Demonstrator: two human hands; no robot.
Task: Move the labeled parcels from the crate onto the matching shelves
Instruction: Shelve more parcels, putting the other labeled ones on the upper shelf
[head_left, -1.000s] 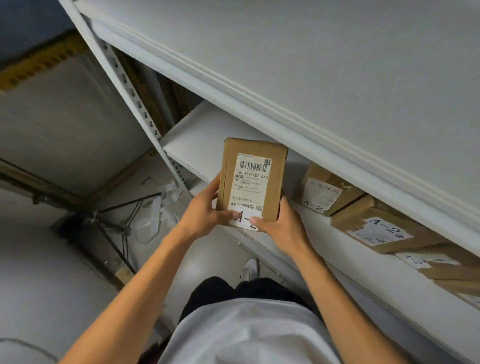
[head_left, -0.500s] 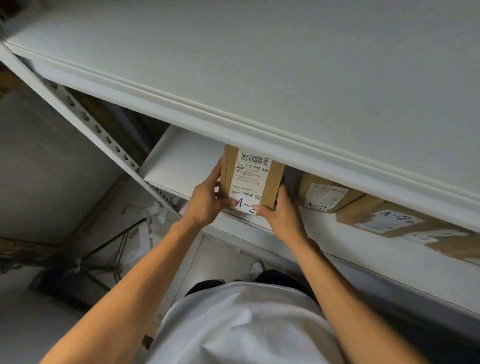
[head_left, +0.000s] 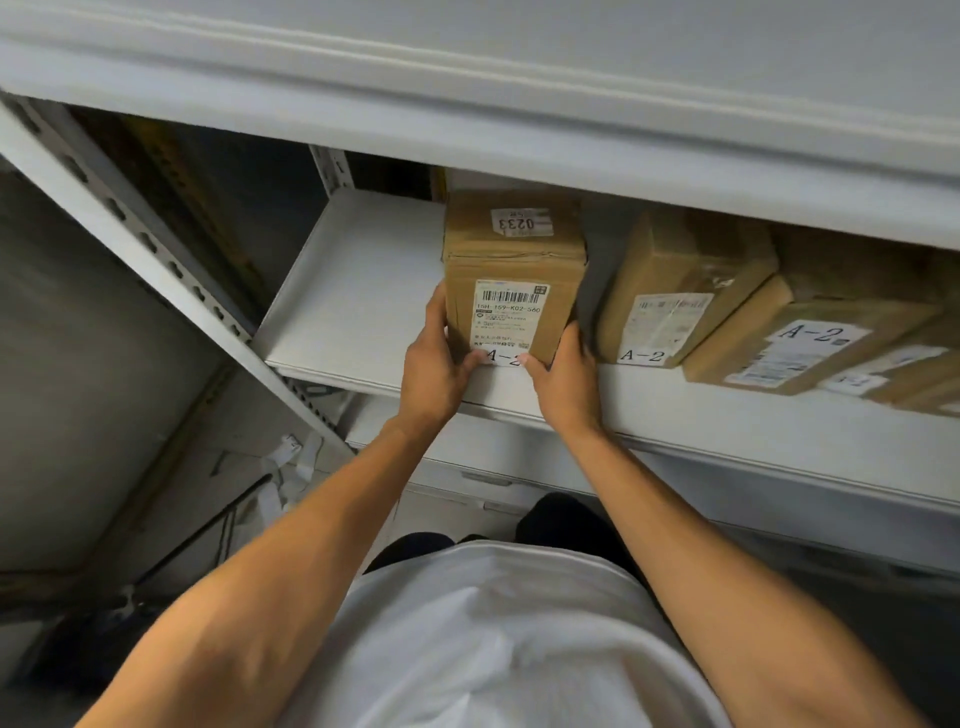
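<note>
A brown cardboard parcel (head_left: 511, 280) with a barcode label and an "A-2" mark stands on the white middle shelf (head_left: 358, 291). My left hand (head_left: 434, 364) grips its lower left side and my right hand (head_left: 563, 379) grips its lower right corner, thumbs on the label. Just to its right lies another A-2 parcel (head_left: 675, 296), with a small gap between them. Further right, more A-2 parcels (head_left: 800, 343) lie in a row. The crate is out of view.
The upper shelf board (head_left: 519, 93) overhangs close above the parcels. A perforated white upright (head_left: 145, 244) runs diagonally at the left. Bare shelf surface lies left of the held parcel. Paper scraps and a dark metal frame (head_left: 218, 519) lie on the floor below left.
Both hands have pushed the parcel from in front of the shelf edge onto the middle shelf, under the upper board. My view has dropped, so the shelf interior shows.
</note>
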